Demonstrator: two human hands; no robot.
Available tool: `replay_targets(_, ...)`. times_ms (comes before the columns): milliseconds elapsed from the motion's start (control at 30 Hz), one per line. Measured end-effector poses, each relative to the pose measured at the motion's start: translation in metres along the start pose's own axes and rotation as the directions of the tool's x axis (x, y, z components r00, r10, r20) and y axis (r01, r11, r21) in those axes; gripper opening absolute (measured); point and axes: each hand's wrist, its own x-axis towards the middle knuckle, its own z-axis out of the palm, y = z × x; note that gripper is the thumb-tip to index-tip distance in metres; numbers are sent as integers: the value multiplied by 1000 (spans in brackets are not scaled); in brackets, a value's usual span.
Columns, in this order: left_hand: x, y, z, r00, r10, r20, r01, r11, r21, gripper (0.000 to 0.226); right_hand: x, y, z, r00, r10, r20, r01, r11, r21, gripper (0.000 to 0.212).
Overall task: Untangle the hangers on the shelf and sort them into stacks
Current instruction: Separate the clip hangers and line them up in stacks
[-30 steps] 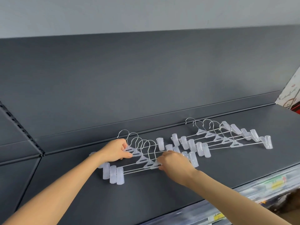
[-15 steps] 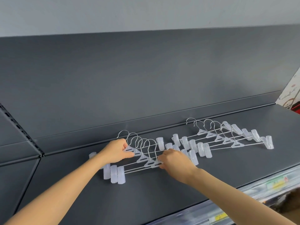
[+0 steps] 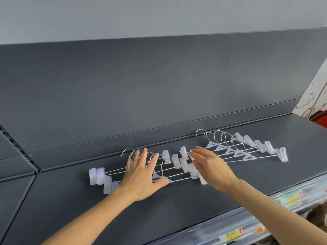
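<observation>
Shop interior, retail aisle. Dark grey metal display shelf with matching flat back panel rising behind. Slotted upright at left edge (row of small punched holes running down it). Clear plastic label strip along shelf's front lip, holding yellow price tags, print too blurred to read. Two rows of identical clip hangers laid flat on shelf. Printed display board with cartoon artwork at far right. Plain pale wall above fixture.
</observation>
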Motion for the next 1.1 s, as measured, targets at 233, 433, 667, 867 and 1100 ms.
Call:
replay_targets(233,19,67,-5,987,155,-48,-154,988,23,98,-23,92,-19,987,99,129,-92,994,-60,38)
replay_targets(433,65,139,-4,998,27,61,-28,999,22,85,-29,145,-21,954,-13,298,54,990,-132,76)
replay_targets(667,101,184,-5,982,-92,164,75,992,104,92,-21,172,-20,905,-111,411,160,983,-86,80)
replay_targets(867,115,205,-5,976,-67,207,50,995,89,78,-24,190,-19,899,-83,429,177,967,-184,55)
replay_targets(1100,132,230,1,977,-14,212,-1,997,71,70,-31,223,-24,914,-106,391,203,956,-214,56)
